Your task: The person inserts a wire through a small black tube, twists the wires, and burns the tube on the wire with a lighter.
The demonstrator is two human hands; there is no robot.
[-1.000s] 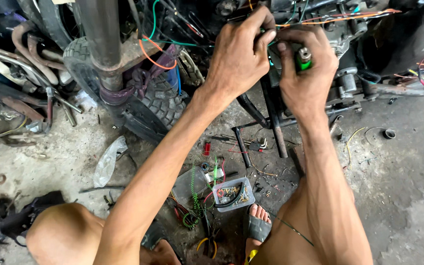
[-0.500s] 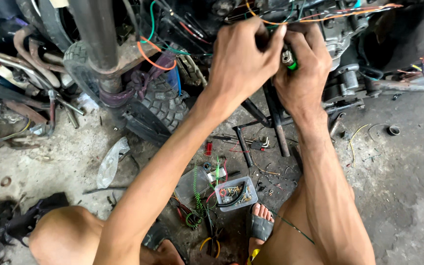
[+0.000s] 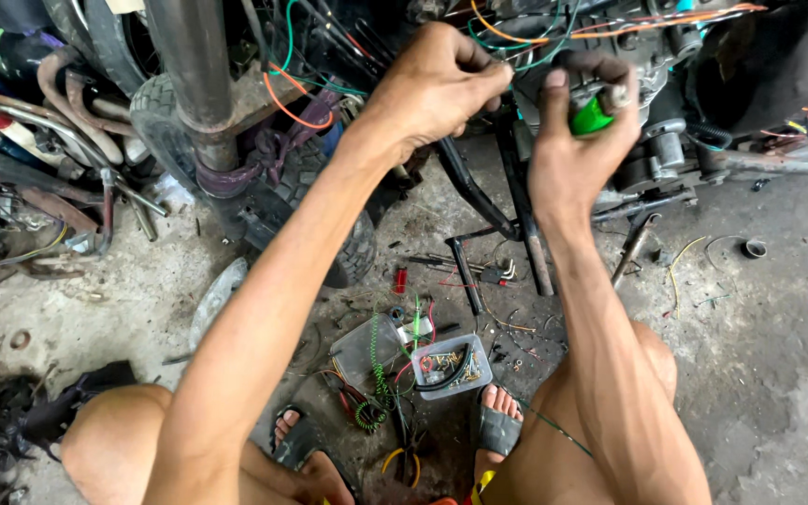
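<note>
My left hand point(image 3: 437, 89) is raised at the motorcycle's wiring, its fingertips pinched on thin wires point(image 3: 516, 42) that run green, orange and black along the frame. Just to its right, my right hand point(image 3: 572, 150) grips a small green lighter-like object point(image 3: 591, 117) with a metal top, held upright close to the same wires. The two hands are a little apart. The motorcycle's engine and frame point(image 3: 666, 140) are right behind the hands.
A knobby front tyre point(image 3: 329, 178) and fork tube point(image 3: 198, 84) stand at the left. On the dirty concrete between my sandalled feet lie a clear plastic tub of small parts point(image 3: 451, 367), a coiled green wire point(image 3: 374, 393) and pliers. Scrap pipes point(image 3: 58, 93) pile up at far left.
Half a second ago my hands were pressed together at the wires. The right hand with the green object has since drawn slightly right, away from the left.
</note>
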